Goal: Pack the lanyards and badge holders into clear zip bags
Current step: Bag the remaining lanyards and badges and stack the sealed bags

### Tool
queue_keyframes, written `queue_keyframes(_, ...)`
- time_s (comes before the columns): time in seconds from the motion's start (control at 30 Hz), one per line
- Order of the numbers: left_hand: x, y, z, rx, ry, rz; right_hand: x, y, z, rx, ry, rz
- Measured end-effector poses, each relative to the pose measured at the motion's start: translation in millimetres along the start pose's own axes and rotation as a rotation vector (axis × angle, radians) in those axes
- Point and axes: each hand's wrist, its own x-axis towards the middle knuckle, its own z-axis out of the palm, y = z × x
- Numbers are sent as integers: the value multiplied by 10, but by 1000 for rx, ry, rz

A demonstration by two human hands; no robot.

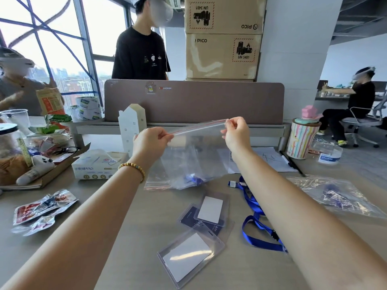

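Observation:
I hold a clear zip bag [196,155] up above the table by its red-lined top edge. My left hand [151,143] pinches the left end of the zip strip and my right hand [236,132] pinches the right end. A blue lanyard [193,178] sits bunched in the bottom of the bag. On the table below lie three clear badge holders [189,253] [210,209] [189,216] with cards inside. A loose blue lanyard [254,208] runs beside them, partly hidden under my right forearm. Another filled zip bag [335,195] lies at the right.
Spare empty zip bags [157,181] lie under the held one. A tissue box [96,164], snack packets [41,212] and a cluttered tray [31,164] crowd the left. A striped cup [301,139], black pen [292,162] and paper stand at the right. A desk divider [194,101] closes the back; three people are nearby.

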Motion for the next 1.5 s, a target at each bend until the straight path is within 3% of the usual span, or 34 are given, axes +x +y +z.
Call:
queue_keyframes(0.17, 18, 7, -60, -116, -9, -61, 48, -52, -4, 67, 33, 12)
queue_keyframes(0.27, 53, 9, -65, -6, 10, -56, 51, -55, 28, 36, 36, 10)
queue_keyframes(0.43, 229, 180, -150, 193, 104, 28, 179, -140, 42, -317, 170, -128)
queue_keyframes(0.5, 306, 239, -154, 184, 139, 69, 247, -204, 27, -326, 177, -141)
queue_keyframes(0.6, 447, 257, -92, -66, 104, 37, 339, -244, 66, -256, 211, -132)
queue_keyframes(0.73, 591, 341, -71, -496, 113, -137, 444, -302, 115, 127, 185, -38)
queue_keyframes(0.9, 683, 548, -163, -552, 308, 4, 493, -501, 82, 170, 231, -187)
queue_keyframes(1.03, 485, 519, -158, -388, 405, 58, 295, -472, -46, -50, 398, -352)
queue_keyframes(1.1, 231, 510, -92, -395, 355, 59, 65, -401, -117, -38, 382, -355)
queue_keyframes(1.27, -565, 499, -28, -791, 148, 24, -637, -234, -390, 90, 194, -274)
queue_keyframes(1.37, -1036, 239, 56, -696, 23, -10, -1014, -24, -560, 110, 148, -192)
queue_keyframes(1.5, -1341, 4, 184, -593, -238, -181, -1248, 205, -668, 122, 119, -55)
